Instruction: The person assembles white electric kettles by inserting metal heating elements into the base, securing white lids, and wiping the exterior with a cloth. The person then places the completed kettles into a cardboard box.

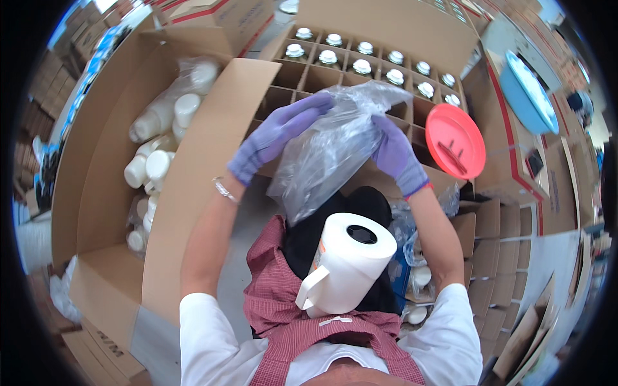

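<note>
A clear plastic bag (328, 141) is spread between my two gloved hands, above my lap and in front of a divided carton. My left hand (280, 132), in a purple glove, has long fingers reaching to the bag's upper left edge and gripping it at the tips. On the bag's right edge, my right hand (396, 151), gloved alike, pinches the film. A white jug (354, 260) with a side handle and a dark round opening on its upper end rests tilted on my lap, touched by neither hand.
The divided carton (380, 22) holds several silver-capped bottles. A red plastic dish (454, 141) with small dark pieces sits at its right. Leftward stands an open carton (103, 167) with several white jugs (158, 166), some bagged. A blue basin (528, 93) lies far right, beyond cardboard dividers (499, 270).
</note>
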`<action>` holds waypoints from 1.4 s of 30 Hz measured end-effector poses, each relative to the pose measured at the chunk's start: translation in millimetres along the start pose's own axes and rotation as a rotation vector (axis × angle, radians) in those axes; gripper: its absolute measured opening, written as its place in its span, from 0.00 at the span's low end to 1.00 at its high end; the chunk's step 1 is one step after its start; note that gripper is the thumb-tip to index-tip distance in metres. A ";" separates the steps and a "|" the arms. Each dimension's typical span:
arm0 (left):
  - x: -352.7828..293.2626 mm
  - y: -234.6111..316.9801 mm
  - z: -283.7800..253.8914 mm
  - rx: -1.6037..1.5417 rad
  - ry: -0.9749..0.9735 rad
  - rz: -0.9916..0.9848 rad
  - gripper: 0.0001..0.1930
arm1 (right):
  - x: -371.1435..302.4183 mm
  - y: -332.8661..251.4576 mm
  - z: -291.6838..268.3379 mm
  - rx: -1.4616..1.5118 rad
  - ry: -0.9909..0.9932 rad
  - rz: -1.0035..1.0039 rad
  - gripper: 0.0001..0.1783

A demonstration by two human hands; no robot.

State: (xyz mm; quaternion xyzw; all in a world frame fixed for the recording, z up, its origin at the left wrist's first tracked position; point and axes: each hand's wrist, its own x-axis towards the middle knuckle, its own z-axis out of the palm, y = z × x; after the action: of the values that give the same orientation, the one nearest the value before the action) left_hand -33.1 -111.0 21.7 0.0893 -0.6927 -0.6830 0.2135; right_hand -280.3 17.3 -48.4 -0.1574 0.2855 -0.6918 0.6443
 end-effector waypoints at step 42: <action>-92.2 -108.3 48.4 -0.892 0.747 -0.014 0.10 | -213.9 50.0 -32.8 -1.150 0.419 -0.114 0.20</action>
State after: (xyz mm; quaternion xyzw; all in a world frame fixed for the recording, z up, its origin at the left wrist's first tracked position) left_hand 10.8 -34.3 -99.7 0.2303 -0.2150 -0.8323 0.4560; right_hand -233.7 233.2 -72.0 -0.3553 0.7248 -0.4767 0.3482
